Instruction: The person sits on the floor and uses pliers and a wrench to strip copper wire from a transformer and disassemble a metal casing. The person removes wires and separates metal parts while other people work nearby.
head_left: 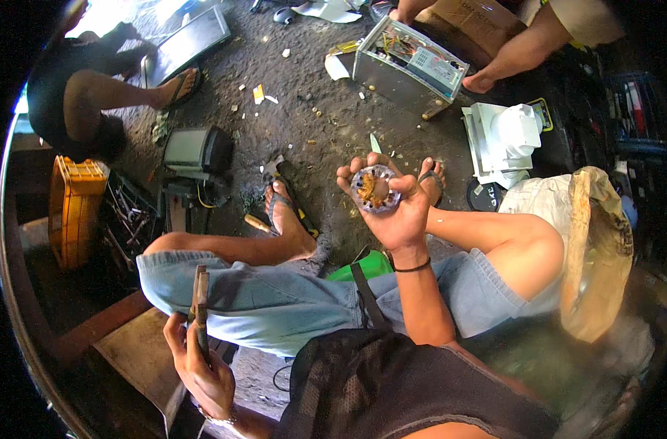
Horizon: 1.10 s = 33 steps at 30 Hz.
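Note:
My right hand point(407, 219), palm up above my lap, has its fingers and thumb closed around a round grey metal part point(377, 189). Dark holes ring its rim, and copper-coloured material, perhaps wire, shows in its middle. At the lower left, my left hand point(204, 373) grips the handles of a pair of worn pliers point(200, 293), whose jaws point up and away from me. The pliers are apart from the round part. A hammer point(275, 172) lies near my left foot, partly hidden by it.
An opened metal computer case point(414, 62) stands at the far side, beside another person's hands. Another person sits at far left with a flat panel point(191, 44). Around me are a boxy grey device point(191, 150), orange crate point(77, 208), white plastic housing point(502, 139) and pale sack point(545, 205).

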Available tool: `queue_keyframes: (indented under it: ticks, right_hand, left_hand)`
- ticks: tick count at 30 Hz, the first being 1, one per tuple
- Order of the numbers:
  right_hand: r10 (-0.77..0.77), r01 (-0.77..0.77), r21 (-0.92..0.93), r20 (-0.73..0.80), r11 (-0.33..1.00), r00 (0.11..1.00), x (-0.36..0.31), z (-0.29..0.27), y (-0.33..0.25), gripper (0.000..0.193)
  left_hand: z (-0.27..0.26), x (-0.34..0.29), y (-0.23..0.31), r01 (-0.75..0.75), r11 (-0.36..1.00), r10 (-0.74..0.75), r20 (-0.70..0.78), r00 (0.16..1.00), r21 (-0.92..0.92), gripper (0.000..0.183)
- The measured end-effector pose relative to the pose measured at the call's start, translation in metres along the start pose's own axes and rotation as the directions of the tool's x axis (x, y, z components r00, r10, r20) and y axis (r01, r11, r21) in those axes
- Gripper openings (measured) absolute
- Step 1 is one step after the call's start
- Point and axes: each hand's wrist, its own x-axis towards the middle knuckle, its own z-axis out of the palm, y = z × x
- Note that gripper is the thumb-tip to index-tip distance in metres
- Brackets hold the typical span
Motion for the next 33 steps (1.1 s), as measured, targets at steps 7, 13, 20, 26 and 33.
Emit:
queue_keyframes:
  ticks: [7, 13, 20, 26, 33]
  right_hand:
    - [-0.059, 0.059, -0.060, 0.007, 0.996, 0.998, -0.006, 0.014, 0.004, 0.033]
    - [-0.226, 0.240, -0.203, 0.093, 0.949, 0.970, -0.006, 0.028, 0.014, 0.030]
    - [-0.473, 0.502, -0.340, 0.170, 0.795, 0.865, -0.011, 0.052, 0.015, 0.023]
    - [-0.563, 0.608, -0.574, 0.285, 0.549, 0.776, -0.019, 0.051, 0.018, 0.018]
    - [-0.599, 0.562, -0.673, 0.216, 0.481, 0.771, -0.018, 0.040, 0.033, 0.024]
  left_hand:
    - [-0.003, -0.014, 0.013, 0.138, 0.791, -0.222, -0.070, 0.972, -0.596, 0.046]
    - [0.041, 0.012, 0.096, 0.696, -0.102, 0.227, 0.665, 0.712, -0.711, 0.081]
    - [0.094, 0.031, 0.128, 0.891, -0.189, 0.563, 0.698, 0.443, -0.413, 0.078]
    - [0.096, 0.036, 0.135, 0.850, -0.354, 0.560, 0.639, 0.527, -0.390, 0.074]
    - [0.095, 0.022, 0.141, 0.822, -0.404, 0.394, 0.735, 0.552, -0.401, 0.037]
